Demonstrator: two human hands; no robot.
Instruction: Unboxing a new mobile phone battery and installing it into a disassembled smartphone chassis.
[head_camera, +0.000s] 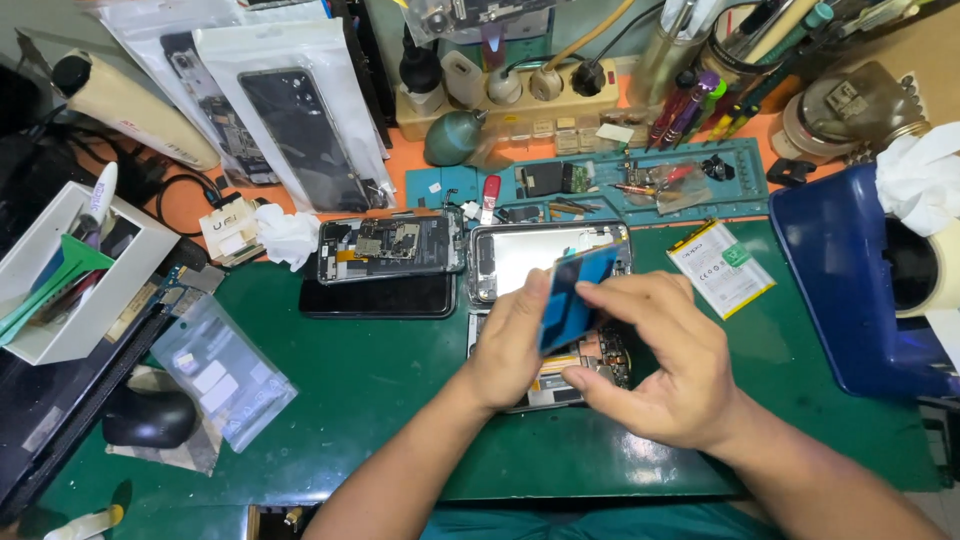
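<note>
My left hand (512, 345) and my right hand (660, 360) together hold a thin blue-black phone battery (572, 295) on edge, tilted above an opened phone (560, 385) whose circuit board shows under my fingers. My left thumb backs the battery's left edge while my right fingers pinch its right side. Just behind lies a silver phone frame (545, 255) on the green mat (400, 400).
Another opened phone (385, 248) rests on a black screen (378, 297). A white battery (720, 267) lies to the right, beside a blue tray (840, 290). A clear bag (222, 370), black mouse (150, 418) and white box (70, 270) sit at the left. A teal parts mat (640, 180) and power strip (500, 95) stand behind.
</note>
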